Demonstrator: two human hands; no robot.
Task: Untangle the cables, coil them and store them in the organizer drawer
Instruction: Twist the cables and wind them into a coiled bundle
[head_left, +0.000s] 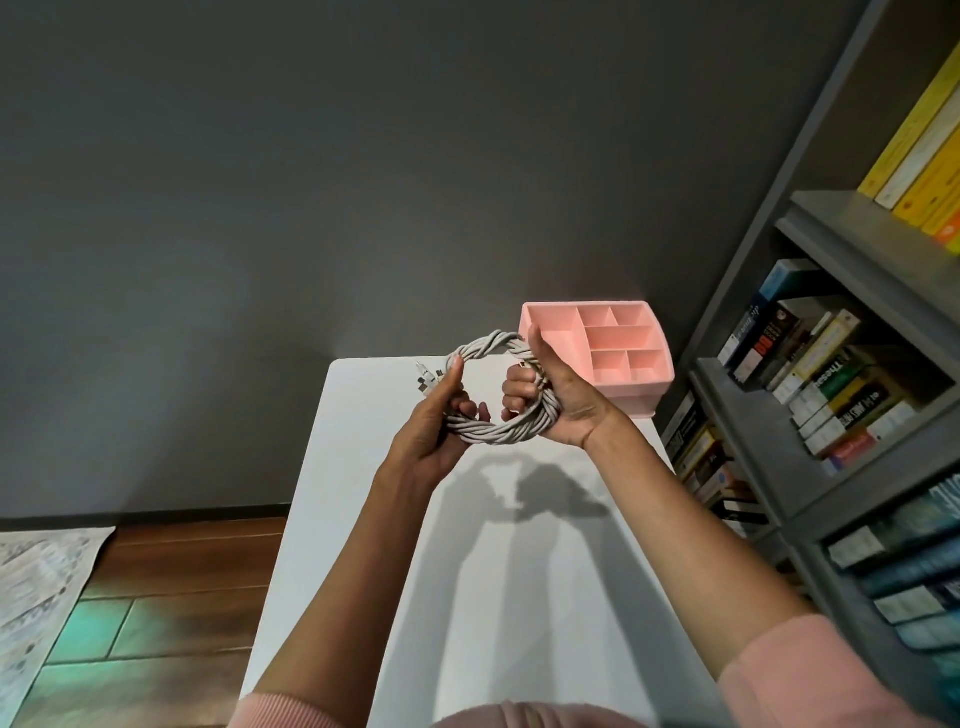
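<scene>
I hold a ring of twisted white cables (498, 431) in the air above the white table (363, 519). My left hand (431, 431) grips the ring's left side, thumb up along it, with the plug ends (427, 382) sticking out beside the thumb. My right hand (550, 395) grips the right side, fingers curled through the loop. The pink organizer (602, 348), with several open top compartments, stands at the table's far right corner, just behind my right hand. Its drawer front faces me and looks closed.
A grey bookshelf (831, 223) full of books runs along the right side, close to the table. A dark grey wall is behind. Wooden floor and a patterned rug (36, 587) lie to the left.
</scene>
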